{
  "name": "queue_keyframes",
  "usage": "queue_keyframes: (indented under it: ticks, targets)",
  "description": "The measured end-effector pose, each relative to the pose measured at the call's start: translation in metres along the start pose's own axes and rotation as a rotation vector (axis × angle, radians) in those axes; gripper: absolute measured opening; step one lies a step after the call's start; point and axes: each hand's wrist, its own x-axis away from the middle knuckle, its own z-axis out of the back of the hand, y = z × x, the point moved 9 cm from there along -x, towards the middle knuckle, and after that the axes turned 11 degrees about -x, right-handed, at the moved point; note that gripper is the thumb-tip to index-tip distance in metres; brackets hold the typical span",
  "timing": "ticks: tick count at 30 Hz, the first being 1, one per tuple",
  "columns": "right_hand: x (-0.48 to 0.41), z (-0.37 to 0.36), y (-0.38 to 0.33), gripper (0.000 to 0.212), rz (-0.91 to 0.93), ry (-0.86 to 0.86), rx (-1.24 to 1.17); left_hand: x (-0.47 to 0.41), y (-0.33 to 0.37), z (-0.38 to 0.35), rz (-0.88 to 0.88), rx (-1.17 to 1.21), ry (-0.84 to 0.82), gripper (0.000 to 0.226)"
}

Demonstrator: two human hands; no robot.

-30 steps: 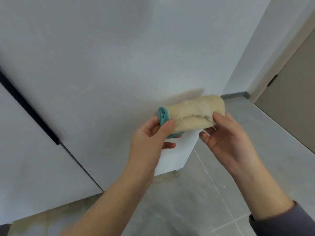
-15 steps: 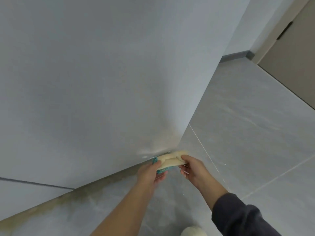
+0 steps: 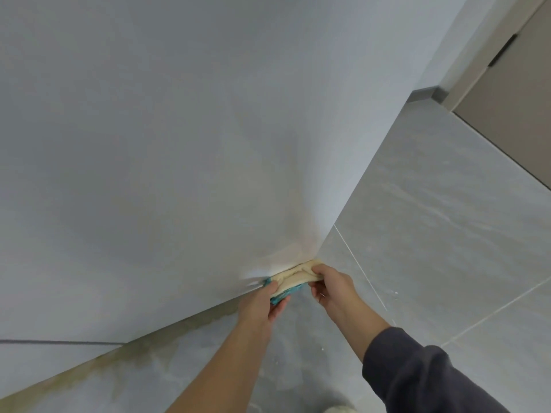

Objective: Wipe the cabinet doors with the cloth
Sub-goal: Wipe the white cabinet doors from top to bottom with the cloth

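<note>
A folded cream cloth with a teal underside [image 3: 293, 278] sits pressed against the bottom right corner of the pale grey, smooth cabinet door [image 3: 179, 144], just above the grey tiled floor [image 3: 447, 234]. The left hand [image 3: 261, 302] pinches the cloth's teal end, thumb on top. The right hand [image 3: 332, 286], in a dark grey sleeve [image 3: 417, 371], grips the cloth's other end, fingers curled over it. The cloth spans between the two hands.

Cloth [image 3: 293, 276] at cabinet door's [image 3: 179, 144] bottom corner — floor [image 3: 432, 234] right.
</note>
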Motion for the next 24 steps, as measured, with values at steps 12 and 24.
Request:
queue_keyframes:
  ticks: [12,24]
  targets:
    - [0.203,-0.039,-0.106,0.005,-0.049,-0.019,-0.116,0.215,0.104,0.011,-0.039,0.032,-0.027,0.026]
    - [0.543,-0.106,-0.298,0.002,-0.003,-0.179,-0.218,0.566,0.284,0.024,-0.221,0.039,-0.147,0.018]
